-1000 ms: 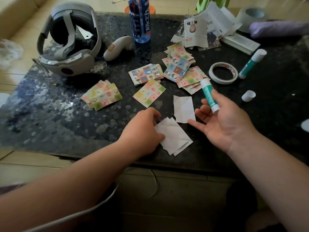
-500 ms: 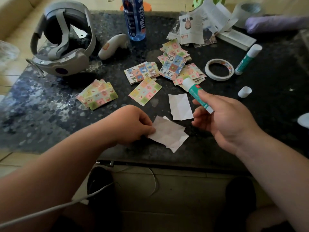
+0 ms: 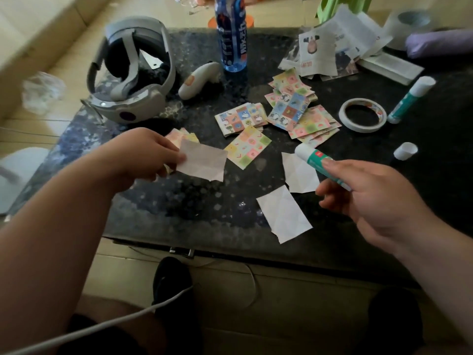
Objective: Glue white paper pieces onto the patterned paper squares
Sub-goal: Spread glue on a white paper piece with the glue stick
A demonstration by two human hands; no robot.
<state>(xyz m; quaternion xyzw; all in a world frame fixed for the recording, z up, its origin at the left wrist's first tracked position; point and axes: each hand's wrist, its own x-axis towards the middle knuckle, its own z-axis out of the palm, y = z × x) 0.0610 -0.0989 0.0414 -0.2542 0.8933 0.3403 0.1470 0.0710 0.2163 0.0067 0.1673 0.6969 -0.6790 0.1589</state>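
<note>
- Paper first: the near piece (image 3: 284, 216) lies alone by the table (image 3: 179, 208) edge, where the left hand pinched a small stack half a second ago.
- Right hand (image 3: 371, 198) grips the uncapped glue stick (image 3: 317, 160), fingers curled round it, over the second piece (image 3: 300, 172), much as before.
- Left hand (image 3: 151, 155) now pinches the lifted piece (image 3: 202, 161), carried left over the pastel pile (image 3: 184, 135).
- Single square (image 3: 247, 147) lies just beyond; patterned piles (image 3: 302, 111), tape (image 3: 358, 128) and cap (image 3: 405, 151) are unmoved.

Dark speckled tabletop (image 3: 179, 208). Carries headset (image 3: 133, 98), controller (image 3: 197, 79) and bottle (image 3: 233, 47) far left, leaflets (image 3: 320, 52) far right. Squares (image 3: 289, 108) heaped mid-table; tape roll (image 3: 361, 128), glue stick (image 3: 409, 98), cap (image 3: 405, 151) rightward. Two white pieces (image 3: 282, 216) flat near the front edge.
</note>
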